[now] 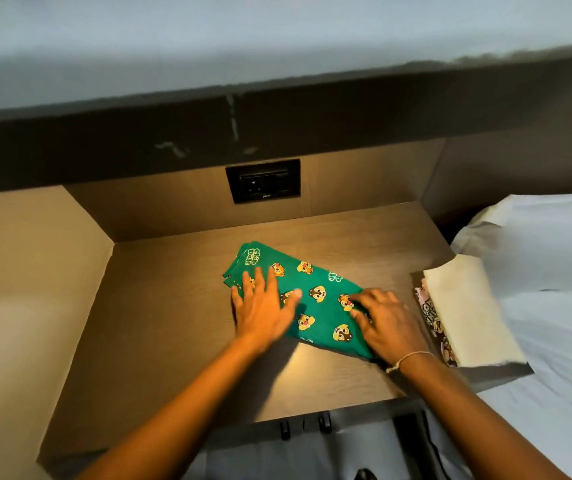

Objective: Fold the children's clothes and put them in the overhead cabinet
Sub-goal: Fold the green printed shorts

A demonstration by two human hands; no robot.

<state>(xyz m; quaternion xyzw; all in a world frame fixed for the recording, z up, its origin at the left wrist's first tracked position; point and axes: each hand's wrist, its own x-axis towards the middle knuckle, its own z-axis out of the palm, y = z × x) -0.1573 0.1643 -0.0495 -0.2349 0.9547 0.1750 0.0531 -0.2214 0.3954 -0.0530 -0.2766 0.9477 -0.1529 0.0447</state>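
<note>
A green children's garment [315,306] with cartoon chipmunk prints lies folded on the wooden shelf surface [173,341]. My left hand [263,306] rests flat on its left part with fingers spread. My right hand [385,323] presses on its right part, fingers bent down onto the cloth. At the shelf's right edge sits a stack of folded clothes: a cream piece [464,306] on top and a pink printed piece [433,323] under it. The dark underside of the overhead cabinet [277,126] spans the view above.
A black socket plate [263,180] is set in the back wall of the niche. Wooden side walls close the niche on the left and right. A bed with white sheets and a pillow [537,244] lies to the right. Two dark hooks [305,424] hang under the shelf's front edge.
</note>
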